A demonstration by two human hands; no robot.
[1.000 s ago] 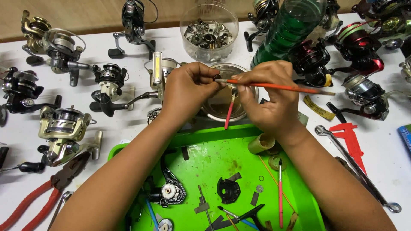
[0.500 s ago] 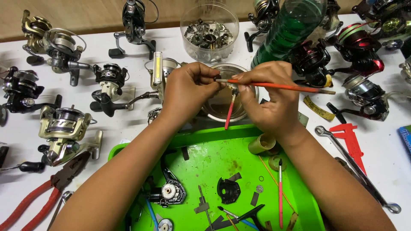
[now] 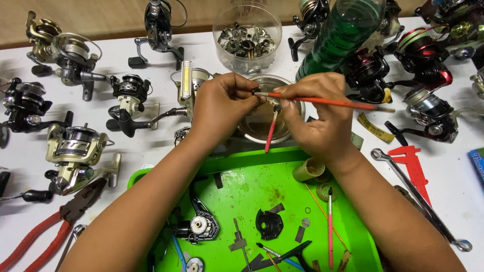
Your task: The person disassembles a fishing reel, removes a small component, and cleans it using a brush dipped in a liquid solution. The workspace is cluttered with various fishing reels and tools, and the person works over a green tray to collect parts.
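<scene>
Over the metal bowl: both hands meet above the metal bowl (image 3: 262, 123), at the far edge of the green tray (image 3: 242, 181)
Left hand: the left hand (image 3: 222, 103) is curled tight, fingertips pinching a small dark part (image 3: 256, 92) that is too tiny to make out
Right hand: the right hand (image 3: 317, 116) pinches the orange-handled brush (image 3: 322, 101), held almost level, its tip right up against that small part
Second brush: a red-handled brush (image 3: 270, 132) hangs down from under the right hand's fingers, slanting over the bowl; whether its top is gripped I cannot tell
Behind the hands: a clear tub of metal parts (image 3: 246, 39) and a green bottle (image 3: 340, 32) stand on the white bench (image 3: 151, 146)
Left side: fishing reels spread across the bench, a gold and silver reel (image 3: 75, 156) nearest, with red-handled pliers (image 3: 45, 234) just below it
Right side: a red reel (image 3: 426, 55), a red caliper (image 3: 416, 168) and a long spanner (image 3: 418, 194) lie well apart from the hands
In the tray: a reel body (image 3: 199, 226), a black round part (image 3: 268, 223), a pink-handled brush (image 3: 330, 226) and loose bits
</scene>
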